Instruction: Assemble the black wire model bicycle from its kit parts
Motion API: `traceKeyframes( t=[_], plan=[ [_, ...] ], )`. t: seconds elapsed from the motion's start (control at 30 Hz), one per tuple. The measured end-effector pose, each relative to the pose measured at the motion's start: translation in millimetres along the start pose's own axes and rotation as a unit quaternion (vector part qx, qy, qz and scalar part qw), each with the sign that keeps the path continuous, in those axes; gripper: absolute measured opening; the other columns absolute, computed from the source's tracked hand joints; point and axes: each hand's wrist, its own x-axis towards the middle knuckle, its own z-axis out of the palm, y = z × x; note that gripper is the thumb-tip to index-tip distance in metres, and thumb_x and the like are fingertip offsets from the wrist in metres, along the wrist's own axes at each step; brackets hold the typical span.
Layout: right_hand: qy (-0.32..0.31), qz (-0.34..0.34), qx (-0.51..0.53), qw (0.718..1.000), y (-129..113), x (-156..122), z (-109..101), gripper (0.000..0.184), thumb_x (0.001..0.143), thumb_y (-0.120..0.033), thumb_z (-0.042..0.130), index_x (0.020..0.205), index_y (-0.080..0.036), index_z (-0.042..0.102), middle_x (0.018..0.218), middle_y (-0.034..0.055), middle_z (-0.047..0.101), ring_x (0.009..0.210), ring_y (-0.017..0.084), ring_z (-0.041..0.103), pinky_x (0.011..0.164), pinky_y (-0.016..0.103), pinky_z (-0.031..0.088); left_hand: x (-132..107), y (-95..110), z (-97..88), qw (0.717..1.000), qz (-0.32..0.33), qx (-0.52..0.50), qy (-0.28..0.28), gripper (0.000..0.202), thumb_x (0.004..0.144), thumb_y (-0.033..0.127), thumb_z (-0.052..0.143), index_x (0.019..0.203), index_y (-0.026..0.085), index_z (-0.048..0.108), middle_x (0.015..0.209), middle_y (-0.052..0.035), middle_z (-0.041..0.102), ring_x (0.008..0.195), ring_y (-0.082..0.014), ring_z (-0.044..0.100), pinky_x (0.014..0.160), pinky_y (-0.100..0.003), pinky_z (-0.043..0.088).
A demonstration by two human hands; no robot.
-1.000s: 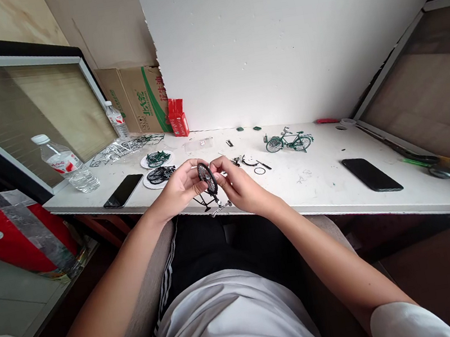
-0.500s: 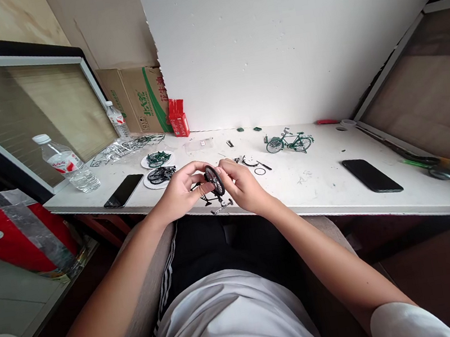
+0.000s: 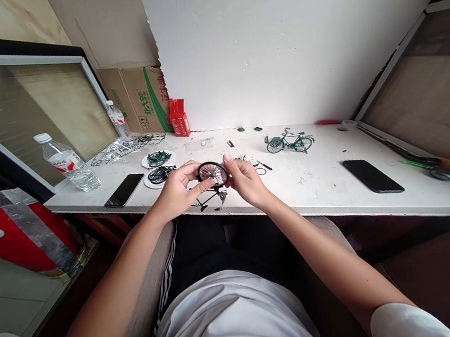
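Note:
Both my hands meet over the near edge of the white table (image 3: 322, 187). Between them is a small black spoked wheel (image 3: 212, 173) on a partly built model bicycle, whose thin black frame (image 3: 211, 198) hangs below it. My left hand (image 3: 178, 190) pinches the wheel's left side with thumb and fingers. My right hand (image 3: 244, 179) grips its right side, fingers closed. A finished green model bicycle (image 3: 289, 142) stands farther back on the table. Loose small parts (image 3: 260, 168) lie just beyond my right hand.
Two white dishes of parts (image 3: 158, 166) and a black phone (image 3: 124, 189) lie at the left, with a water bottle (image 3: 68, 162) and clear bags (image 3: 119, 148). Another phone (image 3: 372, 175) lies right. A white foam board (image 3: 294, 38) stands behind; tools (image 3: 418, 162) lie far right.
The wheel has turned from edge-on and upright to nearly face-on, with its spokes now showing. Both hands stayed together and rose slightly over the table edge.

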Motion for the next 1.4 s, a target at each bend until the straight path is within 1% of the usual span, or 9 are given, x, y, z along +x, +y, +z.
traceKeyframes(
  t=[0.17, 0.37, 0.47, 0.7, 0.87, 0.97, 1.07, 1.17, 1.4],
  plan=[
    [0.076, 0.028, -0.018, 0.997, 28.6, 18.6, -28.1, 0.072, 0.097, -0.085, 0.046, 0.069, -0.02, 0.06, 0.064, 0.0019, 0.054, 0.058, 0.014, 0.047, 0.054, 0.028, 0.037, 3.1, -3.6, -13.7, 0.996, -0.052, -0.016, 0.065, 0.048, 0.08, 0.049, 0.091, 0.11, 0.014, 0.077, 0.116, -0.012, 0.077, 0.111, -0.0267, 0.071, 0.103, -0.037, 0.057],
    [0.123, 0.126, -0.079, 0.981, 75.5, 30.3, -56.7, 0.065, 0.094, -0.081, 0.054, 0.075, -0.019, 0.062, 0.067, 0.0013, 0.055, 0.06, 0.015, 0.049, 0.055, 0.028, 0.04, 8.2, -23.3, -28.7, 0.99, -0.078, -0.049, 0.106, 0.052, 0.079, 0.049, 0.092, 0.113, 0.013, 0.076, 0.119, -0.0144, 0.08, 0.114, -0.0269, 0.074, 0.106, -0.038, 0.057],
    [0.131, 0.136, -0.112, 0.976, 88.4, 29.9, -60.0, 0.062, 0.095, -0.078, 0.052, 0.078, -0.019, 0.063, 0.071, 0.002, 0.058, 0.062, 0.015, 0.049, 0.057, 0.029, 0.04, 9.2, -34.9, -33.8, 0.982, -0.113, -0.081, 0.131, 0.054, 0.08, 0.048, 0.092, 0.115, 0.012, 0.075, 0.118, -0.0154, 0.08, 0.113, -0.027, 0.076, 0.101, -0.038, 0.061],
    [0.127, 0.081, -0.231, 0.961, 95.2, 23.0, -52.6, 0.057, 0.105, -0.066, 0.041, 0.083, -0.019, 0.066, 0.078, 0.0065, 0.067, 0.071, 0.021, 0.056, 0.073, 0.033, 0.044, 9.3, -62.9, -53.1, 0.936, -0.227, -0.176, 0.205, 0.046, 0.077, 0.036, 0.096, 0.108, 0.01, 0.073, 0.111, -0.0137, 0.08, 0.094, -0.0212, 0.08, 0.087, -0.034, 0.068],
    [0.051, -0.042, -0.393, 0.917, 104.0, 13.4, -32.7, 0.039, 0.108, -0.039, 0.045, 0.11, -0.017, 0.077, 0.11, 0.0143, 0.075, 0.109, 0.032, 0.059, 0.103, 0.047, 0.043, 8.8, -74.7, -58.2, 0.925, -0.237, -0.176, 0.242, 0.047, 0.073, 0.038, 0.099, 0.102, 0.009, 0.076, 0.108, -0.0119, 0.081, 0.092, -0.0198, 0.079, 0.085, -0.032, 0.069],
    [-0.012, -0.057, -0.452, 0.89, 105.7, 8.2, -22.3, 0.034, 0.105, -0.029, 0.052, 0.122, -0.016, 0.078, 0.125, 0.0174, 0.072, 0.125, 0.037, 0.052, 0.103, 0.052, 0.044, 8.4, -75.6, -55.2, 0.934, -0.222, -0.157, 0.232, 0.051, 0.071, 0.042, 0.1, 0.104, 0.01, 0.077, 0.109, -0.0123, 0.081, 0.093, -0.0211, 0.08, 0.085, -0.033, 0.069],
    [-0.037, -0.058, -0.486, 0.871, 104.3, 5.8, -18.3, 0.034, 0.105, -0.024, 0.052, 0.126, -0.015, 0.078, 0.131, 0.0189, 0.07, 0.129, 0.038, 0.049, 0.103, 0.054, 0.045, 8.2, -74.1, -51.8, 0.943, -0.21, -0.133, 0.221, 0.053, 0.071, 0.044, 0.099, 0.105, 0.009, 0.077, 0.108, -0.0131, 0.081, 0.09, -0.0219, 0.08, 0.084, -0.034, 0.068],
    [-0.049, -0.07, -0.492, 0.866, 100.8, 4.6, -16.7, 0.035, 0.107, -0.027, 0.052, 0.129, -0.015, 0.076, 0.133, 0.0188, 0.07, 0.13, 0.039, 0.049, 0.105, 0.054, 0.045, 8.3, -71.5, -49.2, 0.951, -0.203, -0.107, 0.209, 0.054, 0.07, 0.046, 0.099, 0.103, 0.01, 0.077, 0.104, -0.0134, 0.081, 0.088, -0.0232, 0.08, 0.083, -0.036, 0.068],
    [-0.129, -0.116, -0.479, 0.86, 88.0, -3.3, -3.8, 0.05, 0.111, -0.051, 0.047, 0.14, -0.016, 0.07, 0.148, 0.0176, 0.063, 0.147, 0.04, 0.041, 0.116, 0.056, 0.04, 7.9, -68.5, -43.3, 0.961, -0.189, -0.075, 0.19, 0.054, 0.069, 0.049, 0.098, 0.103, 0.011, 0.079, 0.106, -0.0144, 0.082, 0.09, -0.0258, 0.079, 0.08, -0.037, 0.067]
  ],
)
